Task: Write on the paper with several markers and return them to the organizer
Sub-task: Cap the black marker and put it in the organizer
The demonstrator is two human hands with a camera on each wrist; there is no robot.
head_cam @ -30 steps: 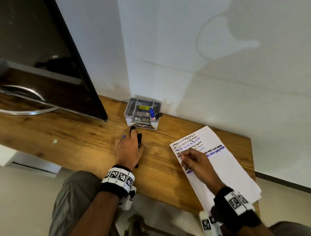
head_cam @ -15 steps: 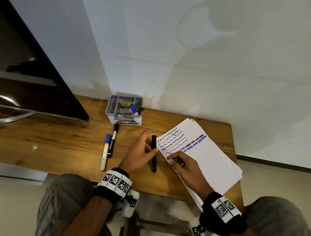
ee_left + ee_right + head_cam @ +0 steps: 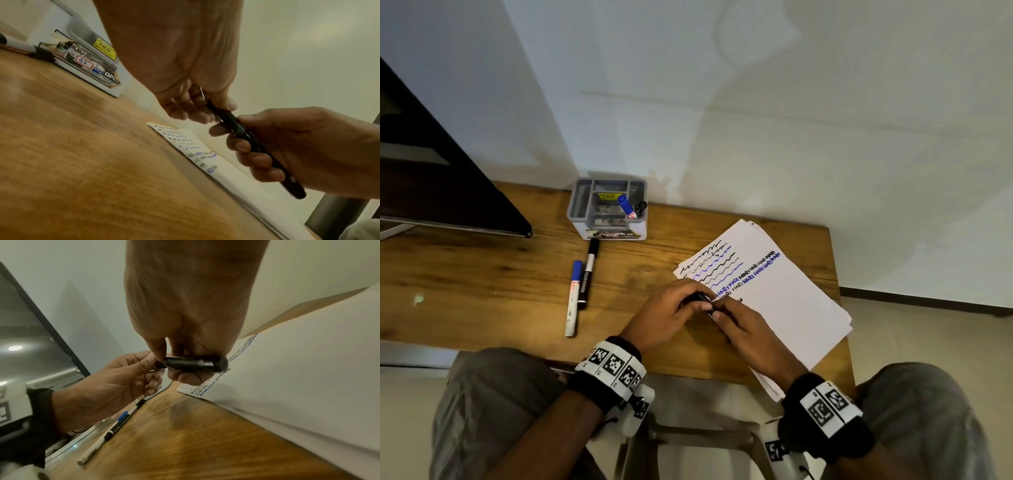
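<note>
Both hands hold one black marker (image 3: 699, 298) just above the left edge of the paper (image 3: 784, 308). My left hand (image 3: 693, 303) pinches its end (image 3: 218, 110) between thumb and fingertips. My right hand (image 3: 717, 314) wraps its fingers round the barrel (image 3: 257, 146). In the right wrist view the marker (image 3: 195, 365) lies crosswise under my right hand (image 3: 185, 368), with my left hand (image 3: 152, 365) at its tip. The paper carries black and blue wavy lines and words. The grey organizer (image 3: 582, 212) stands by the wall and holds a blue marker (image 3: 626, 205) and a black one (image 3: 641, 207).
A blue-capped white marker (image 3: 572, 301) and a black marker (image 3: 588, 270) lie side by side on the wooden table (image 3: 482, 281), in front of the organizer. A dark monitor (image 3: 441, 192) fills the back left. The table's right edge runs just past the paper stack.
My left hand left the two markers by the organizer, came right and lifted the black marker that lay beside the paper. My right hand rose from the paper and gripped the same marker.
</note>
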